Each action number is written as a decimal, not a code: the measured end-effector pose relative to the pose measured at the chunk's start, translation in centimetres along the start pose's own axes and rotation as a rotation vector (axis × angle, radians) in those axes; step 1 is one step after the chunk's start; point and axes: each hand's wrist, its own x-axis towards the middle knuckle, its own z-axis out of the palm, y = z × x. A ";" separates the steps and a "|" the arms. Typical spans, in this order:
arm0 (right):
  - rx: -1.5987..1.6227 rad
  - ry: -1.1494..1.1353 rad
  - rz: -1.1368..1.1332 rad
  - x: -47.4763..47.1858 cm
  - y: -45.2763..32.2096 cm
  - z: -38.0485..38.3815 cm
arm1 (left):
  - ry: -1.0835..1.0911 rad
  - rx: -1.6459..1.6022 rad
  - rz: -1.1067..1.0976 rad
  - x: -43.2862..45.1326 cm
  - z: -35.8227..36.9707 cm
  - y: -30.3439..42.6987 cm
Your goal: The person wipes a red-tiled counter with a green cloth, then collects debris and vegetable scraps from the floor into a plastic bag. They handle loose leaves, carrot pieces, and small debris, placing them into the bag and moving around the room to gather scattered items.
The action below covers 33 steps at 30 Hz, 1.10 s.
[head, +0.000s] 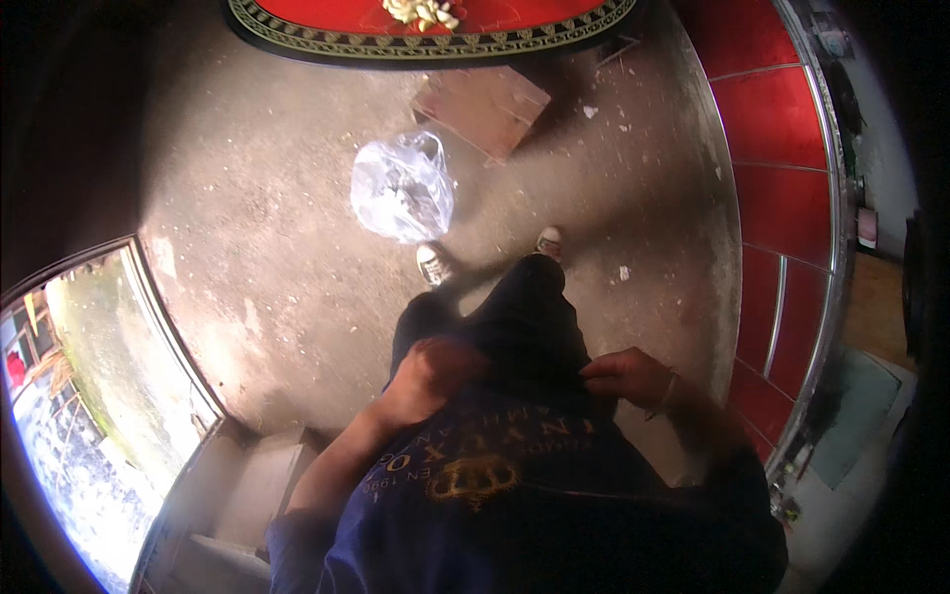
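My left hand (438,375) is curled in front of my dark blue shirt (534,460), close to the fabric. Its fingertips are lost in shadow, so any grip is unclear. On the other side, my right hand (631,375) has its fingertips against the dark cloth near the shirt's edge; whether they pinch it is hard to see. A bracelet circles that wrist. Beyond my shoes, a clear plastic bag (404,189) lies on the concrete floor (282,223), its contents too blurred to name. Behind it is a brown cardboard box (486,111), partly under a table.
The red table (334,18) with a patterned rim bears a pile of pale pieces, perhaps garlic cloves (423,13). A red-tiled counter (779,193) runs along the right. At left is a bright doorway (111,356); pale boxes (256,482) stand at lower left.
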 end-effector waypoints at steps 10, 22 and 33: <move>-0.345 0.121 -0.251 0.1 2.2 3.2 | -0.263 0.219 0.002 1.3 -0.7 1.8; -0.047 0.461 -0.528 3.9 5.4 5.2 | -0.433 0.289 -0.158 4.1 1.2 -0.6; -0.265 0.540 -1.131 8.3 6.4 4.8 | -0.302 0.514 -0.132 4.1 2.1 -0.4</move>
